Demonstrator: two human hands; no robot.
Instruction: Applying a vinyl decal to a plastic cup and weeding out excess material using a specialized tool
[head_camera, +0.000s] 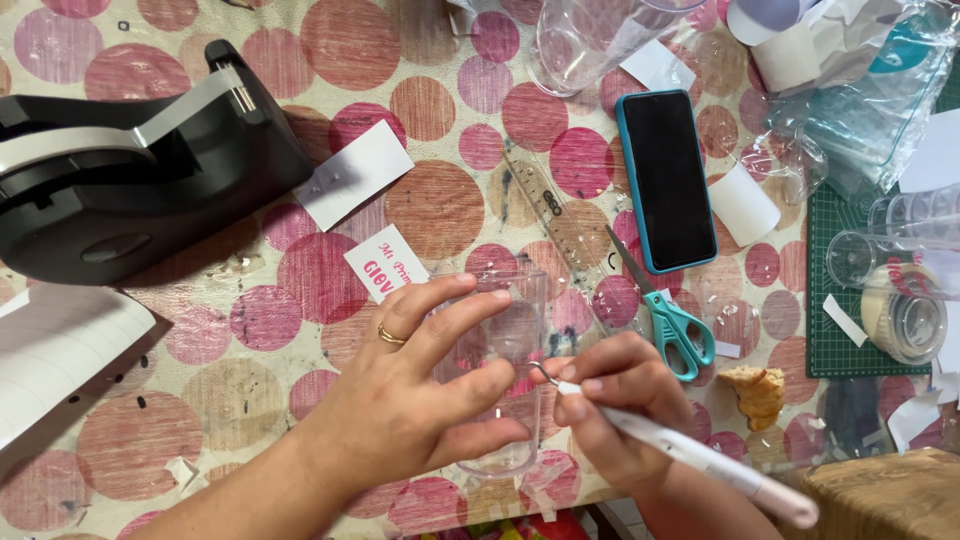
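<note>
The left hand (420, 400) lies over a clear plastic cup (505, 345) that rests on its side on the dotted pink tablecloth (300, 290). Its fingers (450, 310) are spread and only lightly curled, pressing on the cup from above and from the 9 o'clock side, with the thumb along the lower wall. A gold ring (390, 335) sits on one finger. The long axis of the cup runs from 12 o'clock to 6 o'clock, with one end near the table edge and the other pointing away from the person.

The right hand (620, 400) is at 3 o'clock of the cup, just beside it. Its fingers are closed in a pen grip around a slim white tool with a thin hooked metal tip (690, 455). The tip touches, or nearly touches, the cup wall between the two hands; I cannot tell which. Both hands are equally close to the cup, left on it, right beside it.

At 1 o'clock from the cup lie turquoise-handled scissors (675, 325), a transparent ruler (555, 215) and a dark phone in a blue case (667, 180). A black tape dispenser (130, 160) stands at 10 o'clock, well apart. A small white card with pink print (385, 262) lies near the left fingertips.
</note>
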